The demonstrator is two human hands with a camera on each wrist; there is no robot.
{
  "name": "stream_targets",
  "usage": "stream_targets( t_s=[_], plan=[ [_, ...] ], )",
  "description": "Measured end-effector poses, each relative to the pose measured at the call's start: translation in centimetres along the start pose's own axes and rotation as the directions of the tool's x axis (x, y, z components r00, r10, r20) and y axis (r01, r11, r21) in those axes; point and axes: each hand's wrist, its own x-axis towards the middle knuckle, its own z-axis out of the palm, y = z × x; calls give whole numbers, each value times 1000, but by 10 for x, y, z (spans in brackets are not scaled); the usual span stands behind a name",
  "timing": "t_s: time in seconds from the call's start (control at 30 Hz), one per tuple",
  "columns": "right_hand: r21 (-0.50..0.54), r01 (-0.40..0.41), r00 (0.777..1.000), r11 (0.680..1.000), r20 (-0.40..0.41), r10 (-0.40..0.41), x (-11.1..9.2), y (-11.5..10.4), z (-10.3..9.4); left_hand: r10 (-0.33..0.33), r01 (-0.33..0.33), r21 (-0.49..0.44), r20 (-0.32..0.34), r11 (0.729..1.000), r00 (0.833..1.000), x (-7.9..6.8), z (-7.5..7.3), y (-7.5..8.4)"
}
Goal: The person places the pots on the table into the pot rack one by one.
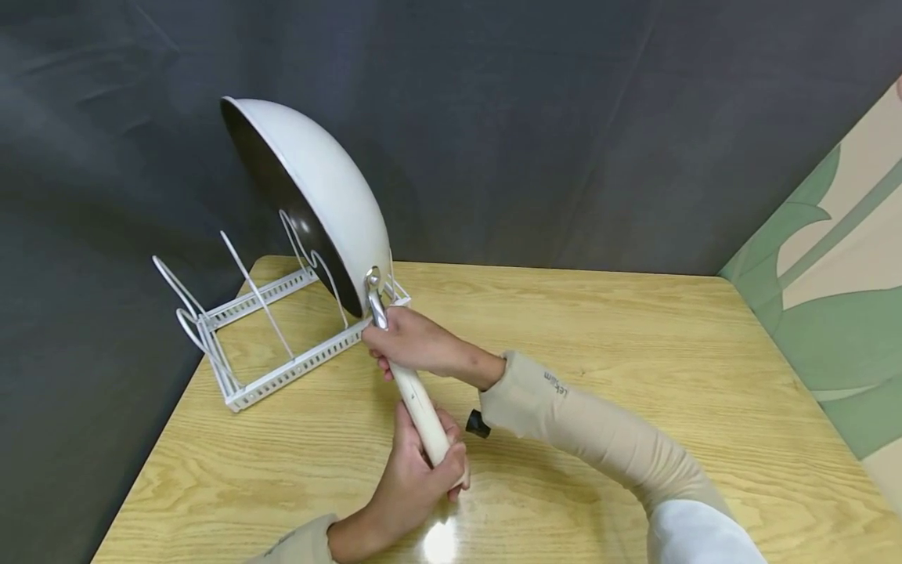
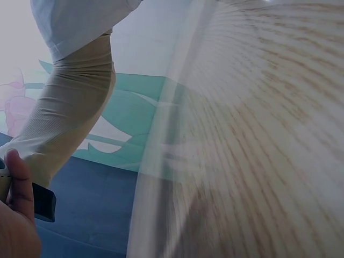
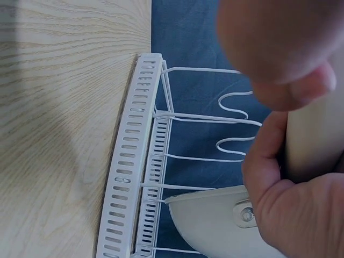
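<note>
A white wok [image 1: 331,172] with a dark inside stands tilted on its edge at the right end of a white wire rack [image 1: 282,376]. Its pale handle [image 1: 416,399] slopes down toward the near side of the table. My right hand [image 1: 423,341] grips the handle close to the metal joint. Lower down, my left hand [image 1: 426,462] holds the handle's end, the thumb lying across it. The right wrist view shows the wok's rivet [image 3: 247,215] beside the hand, and the wok's rim between the rack's wires. Part of the handle is hidden by the fingers.
The rack's bent wire dividers [image 1: 257,294] stand up to the left of the wok. A wooden table [image 1: 599,337] lies beneath, backed by a dark cloth [image 1: 528,133]. A small black piece [image 1: 478,424] shows beside the right wrist. A green leaf-patterned wall [image 1: 853,290] is at right.
</note>
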Motion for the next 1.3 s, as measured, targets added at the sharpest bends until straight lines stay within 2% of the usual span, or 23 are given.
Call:
stream_targets(
  t_s=[0.3,0.47,0.83,1.3],
  plan=[
    [34,4,1000,999,-6,-4,2,5,5,-8,8,-1,4,1000,1000,-3,-3,-1],
    [47,7,1000,999,-7,-7,2,9,7,-33,33,-2,3,999,999,-6,-5,-1],
    [68,-2,1000,998,0,2,5,15,10,-43,43,2,-20,999,999,-9,-7,-1],
    [92,-38,999,995,5,38,7,18,11,-57,57,-2,-34,998,998,-9,-8,-5]
  ],
)
